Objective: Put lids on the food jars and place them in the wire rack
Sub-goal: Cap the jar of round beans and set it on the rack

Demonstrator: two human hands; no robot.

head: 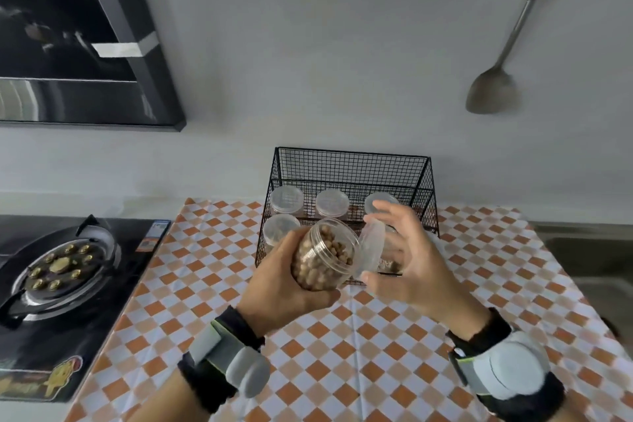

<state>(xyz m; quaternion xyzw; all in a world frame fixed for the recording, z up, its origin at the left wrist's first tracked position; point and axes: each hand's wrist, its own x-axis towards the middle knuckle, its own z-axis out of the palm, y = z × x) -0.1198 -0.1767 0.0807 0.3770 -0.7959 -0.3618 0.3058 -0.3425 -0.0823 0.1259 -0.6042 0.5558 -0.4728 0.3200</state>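
Far left: gas hob (61,264) with one burner, black hood (85,44) above it. Neither is in play.

Table (342,353) under an orange-and-white checked cloth.

Left hand (291,288), grip closed round the body of a clear plastic jar (325,257), held off the table and tipped so its open mouth faces right. Jar nearly full of small round brown pieces, nuts or pulses by the look. Wrist strap with a grey unit on each forearm.

Right hand (407,250), grip pinching a clear lid (371,248) by its rim, thumb below, fingers spread above. Lid stands just at the jar mouth, edge-on, not yet seated.

Behind both hands: black wire rack (349,175) against the wall, holding several lidded jars (310,202); at least four tops visible, front right part hidden by the hands.

Handling, as judged: jar stiff, thin-walled, smooth, of moderate weight when full. While it is tipped and uncapped, contents could spill. Best hold is round the mid-body, as now. Lid light, slightly flexible; needs squaring to the threads before turning.

Far right: metal spatula (496,86) hanging on the wall, sink edge (589,250) below.
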